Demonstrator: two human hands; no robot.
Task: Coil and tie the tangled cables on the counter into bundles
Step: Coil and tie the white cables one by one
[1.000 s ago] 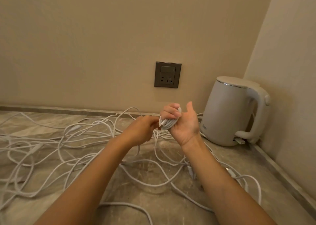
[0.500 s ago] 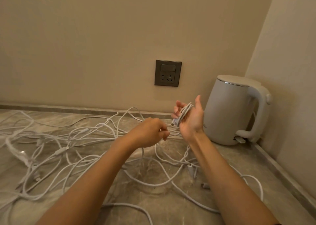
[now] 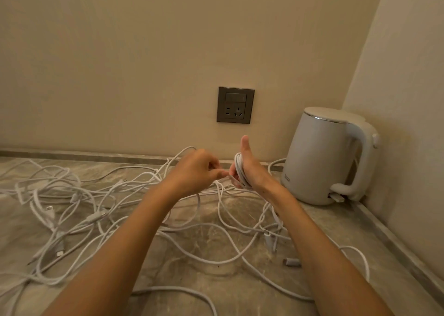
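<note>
**Inspection: cable partly coiled on right hand, remainder loose on tabletop**

The right hand (image 3: 251,171) is raised above the tabletop, thumb upright. A coil of thin white cable (image 3: 238,166) is wound in several turns round its palm, below the thumb. Its grip holds that coil; the fingers show only in part behind the turns.

The left hand (image 3: 195,171) is level with the right and just beside it. Its grip is narrow, fingers curled, with thumb and forefinger pinched on the cable where it meets the coil. From the two hands, cable drops to the surface below.

The grey-brown marble-patterned tabletop (image 3: 341,224) carries the tangled loose white cables (image 3: 79,202). They spread from the left edge across to beneath both forearms, crossing one another in many loops. A grey connector end (image 3: 292,262) lies on the surface beside the right forearm.

A white electric kettle with a loop handle (image 3: 319,157) stands upright in the right rear corner, near the right hand but apart from it. A dark grey wall socket with a switch (image 3: 235,105) is set in the beige wall (image 3: 120,63) above the hands.
</note>
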